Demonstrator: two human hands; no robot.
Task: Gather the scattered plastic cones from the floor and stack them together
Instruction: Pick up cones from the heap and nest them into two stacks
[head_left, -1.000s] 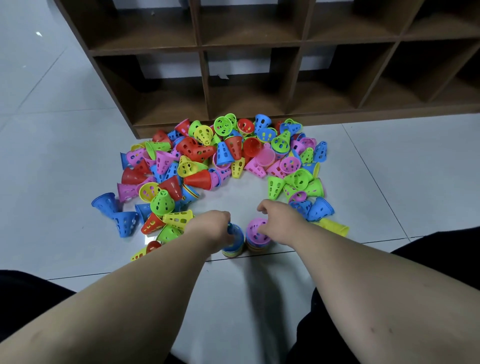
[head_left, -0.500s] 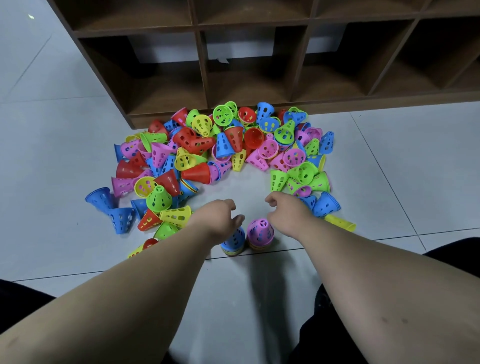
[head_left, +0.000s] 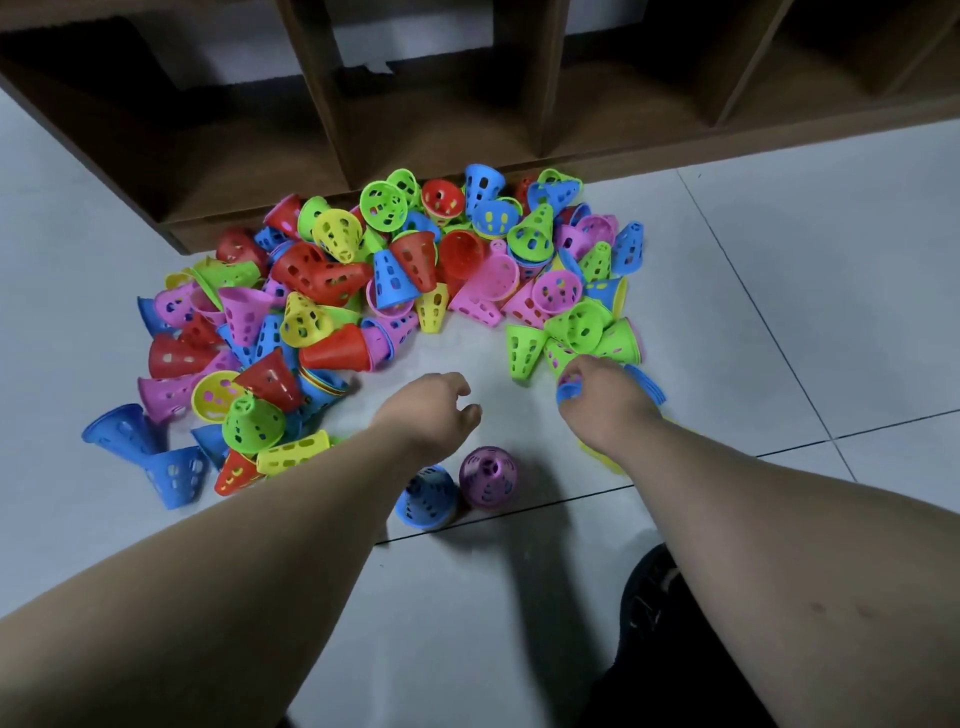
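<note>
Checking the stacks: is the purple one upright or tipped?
Upright: the purple stack stands on its wide base, narrow top facing the camera.

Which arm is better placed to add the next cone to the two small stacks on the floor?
Right. The right grip curls round a blue perforated plastic cone, ready for the purple-topped stack of plastic cones; the left grip hangs open and empty.

Left hand, right hand, forearms bare — black trousers, pale flecks at knee.
</note>
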